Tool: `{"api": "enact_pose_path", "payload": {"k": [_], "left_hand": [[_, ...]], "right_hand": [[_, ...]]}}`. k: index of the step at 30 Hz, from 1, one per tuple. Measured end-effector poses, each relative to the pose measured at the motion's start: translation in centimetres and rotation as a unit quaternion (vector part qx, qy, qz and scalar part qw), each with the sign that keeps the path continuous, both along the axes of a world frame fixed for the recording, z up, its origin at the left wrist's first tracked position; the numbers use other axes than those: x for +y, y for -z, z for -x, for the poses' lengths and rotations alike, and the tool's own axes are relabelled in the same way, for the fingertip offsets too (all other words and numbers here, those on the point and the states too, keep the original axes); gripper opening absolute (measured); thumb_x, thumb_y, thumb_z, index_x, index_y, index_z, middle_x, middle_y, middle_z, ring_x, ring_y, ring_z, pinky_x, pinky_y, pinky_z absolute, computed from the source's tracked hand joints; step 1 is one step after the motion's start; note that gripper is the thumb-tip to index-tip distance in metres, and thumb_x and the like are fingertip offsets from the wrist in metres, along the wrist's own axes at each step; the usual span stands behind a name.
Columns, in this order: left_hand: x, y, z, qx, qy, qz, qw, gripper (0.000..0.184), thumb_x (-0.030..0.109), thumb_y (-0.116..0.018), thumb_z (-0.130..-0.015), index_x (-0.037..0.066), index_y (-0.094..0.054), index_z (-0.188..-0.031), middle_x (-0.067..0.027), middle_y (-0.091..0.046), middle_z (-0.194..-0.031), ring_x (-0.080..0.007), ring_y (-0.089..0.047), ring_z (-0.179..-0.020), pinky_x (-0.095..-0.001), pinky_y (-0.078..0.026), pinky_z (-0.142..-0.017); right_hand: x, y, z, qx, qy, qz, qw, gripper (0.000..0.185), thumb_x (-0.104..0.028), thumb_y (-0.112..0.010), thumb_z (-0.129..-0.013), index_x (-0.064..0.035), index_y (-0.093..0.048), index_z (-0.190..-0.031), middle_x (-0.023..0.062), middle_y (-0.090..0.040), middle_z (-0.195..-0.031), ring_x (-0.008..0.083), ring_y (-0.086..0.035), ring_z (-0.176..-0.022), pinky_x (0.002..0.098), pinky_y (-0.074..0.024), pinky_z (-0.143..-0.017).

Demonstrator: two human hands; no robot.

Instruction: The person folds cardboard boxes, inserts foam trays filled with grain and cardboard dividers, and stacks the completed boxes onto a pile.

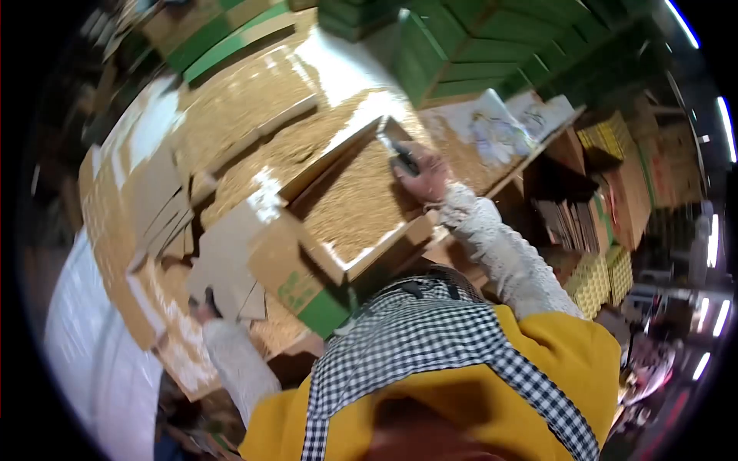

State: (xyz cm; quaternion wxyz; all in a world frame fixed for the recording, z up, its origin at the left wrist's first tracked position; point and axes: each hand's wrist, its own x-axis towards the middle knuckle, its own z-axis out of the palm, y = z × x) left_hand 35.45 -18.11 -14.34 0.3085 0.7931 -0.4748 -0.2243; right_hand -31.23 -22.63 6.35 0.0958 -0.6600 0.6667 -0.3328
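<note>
Centrally, a box of tan grains between two hands

Leftmost, the left hand (204, 310) is at the lower edge of a flat cardboard sheet (227, 261); whether its fingers pinch it, I cannot tell. Next, in the middle, just before the person, sits an open cardboard box (286, 265) holding sawdust-like grains (357, 196). Over its right side, the right hand (424, 177) curls around a dark object (405, 157), too blurred to name. Farther right stand bumpy yellow trays (590, 284).
</note>
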Motion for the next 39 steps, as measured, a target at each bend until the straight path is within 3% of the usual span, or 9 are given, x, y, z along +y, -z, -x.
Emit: {"api": "enact_pose_path", "payload": {"k": [8, 12, 17, 20, 23, 26, 30, 36, 39], "left_hand": [[7.0, -18.8, 5.5, -0.209, -0.19, 0.124, 0.951, 0.044, 0.022, -0.064, -0.085, -0.007, -0.05, -0.116, -0.0208, -0.059, -0.11, -0.0312, -0.059, -0.094, -0.0385, -0.048, -0.083], [4.9, -28.1, 21.9, 0.091, -0.141, 0.332, 0.928, 0.034, 0.011, -0.056, -0.092, -0.004, -0.049, -0.121, -0.015, -0.055, -0.12, -0.0236, -0.055, -0.105, -0.0356, -0.044, -0.092], [3.9, -30.5, 31.6, -0.039, 0.001, 0.329, 0.944, 0.037, 0.019, -0.049, -0.096, -0.006, -0.048, -0.123, -0.0148, -0.055, -0.122, -0.0234, -0.055, -0.106, -0.0377, -0.046, -0.091], [3.0, -28.8, 32.1, 0.479, 0.004, 0.274, 0.834, 0.04, 0.022, -0.05, -0.095, -0.005, -0.049, -0.124, -0.0153, -0.054, -0.124, -0.0234, -0.055, -0.109, -0.0399, -0.047, -0.092], [2.2, -27.2, 32.6, 0.552, -0.076, 0.231, 0.798, 0.04, 0.023, -0.049, -0.094, -0.002, -0.049, -0.126, -0.0144, -0.054, -0.125, -0.0238, -0.053, -0.112, -0.0388, -0.044, -0.097], [1.1, -26.8, 34.4, 0.606, -0.027, 0.188, 0.773, 0.041, 0.024, -0.049, -0.094, -0.002, -0.048, -0.126, -0.0133, -0.054, -0.124, -0.0249, -0.053, -0.113, -0.0396, -0.045, -0.097], [-0.5, -25.6, 40.2, 0.392, -0.021, 0.227, 0.891, 0.048, 0.013, -0.054, -0.091, 0.003, -0.039, -0.136, -0.0133, -0.049, -0.129, -0.0231, -0.051, -0.114, -0.0369, -0.04, -0.102], [-0.3, -22.3, 44.4, -0.237, 0.143, -0.028, 0.961, 0.063, 0.025, -0.068, -0.077, 0.009, -0.044, -0.132, -0.0226, -0.048, -0.127, -0.0356, -0.055, -0.109, -0.0403, -0.043, -0.096], [-1.6, -21.6, 46.0, -0.398, 0.2, -0.049, 0.894, 0.055, 0.033, -0.064, -0.08, 0.012, -0.048, -0.128, -0.0197, -0.052, -0.114, -0.0306, -0.06, -0.095, -0.0404, -0.044, -0.083]], "right_hand": [[2.5, 9.8, 25.5, 0.009, 0.262, -0.098, 0.96, 0.05, -0.036, -0.065, -0.077, -0.0026, -0.061, -0.114, 0.0204, -0.062, -0.111, 0.0375, -0.058, -0.104, 0.0395, -0.0466, -0.091], [3.6, 18.0, 30.7, 0.144, 0.312, -0.231, 0.91, 0.055, -0.047, -0.068, -0.073, -0.0022, -0.063, -0.103, 0.0237, -0.061, -0.107, 0.04, -0.057, -0.1, 0.0457, -0.0459, -0.085], [5.4, 19.0, 32.5, -0.158, 0.242, -0.148, 0.946, 0.029, -0.031, -0.066, -0.08, -0.005, -0.061, -0.091, 0.0162, -0.064, -0.092, 0.0296, -0.061, -0.077, 0.0426, -0.0492, -0.067], [4.0, 17.3, 30.3, -0.248, 0.18, -0.005, 0.952, 0.014, -0.019, -0.061, -0.087, -0.0045, -0.063, -0.087, 0.0096, -0.065, -0.079, 0.0179, -0.059, -0.066, 0.0333, -0.048, -0.062], [2.3, 9.6, 25.3, -0.042, 0.131, 0.08, 0.987, 0.016, -0.017, -0.059, -0.089, -0.0025, -0.065, -0.09, 0.0064, -0.067, -0.083, 0.0149, -0.06, -0.073, 0.0297, -0.0473, -0.067], [0.8, 0.1, 17.6, -0.514, 0.112, -0.032, 0.85, 0.015, -0.007, -0.063, -0.081, -0.0024, -0.062, -0.096, 0.0081, -0.064, -0.082, 0.0173, -0.06, -0.071, 0.0304, -0.0495, -0.064], [-1.2, -3.9, 6.6, 0.017, -0.301, 0.049, 0.952, 0.02, -0.012, -0.071, -0.071, -0.005, -0.059, -0.085, 0.0105, -0.06, -0.087, 0.026, -0.059, -0.083, 0.0356, -0.0497, -0.075], [-1.4, -7.0, 10.0, -0.194, -0.085, 0.091, 0.973, 0.028, -0.007, -0.067, -0.068, -0.0028, -0.063, -0.096, 0.0152, -0.064, -0.094, 0.03, -0.062, -0.087, 0.0379, -0.0502, -0.078], [-0.5, -10.1, 5.4, -0.057, -0.317, 0.11, 0.94, 0.04, -0.021, -0.075, -0.068, -0.0083, -0.062, -0.103, 0.015, -0.061, -0.106, 0.0277, -0.06, -0.093, 0.0409, -0.0488, -0.08]]}}
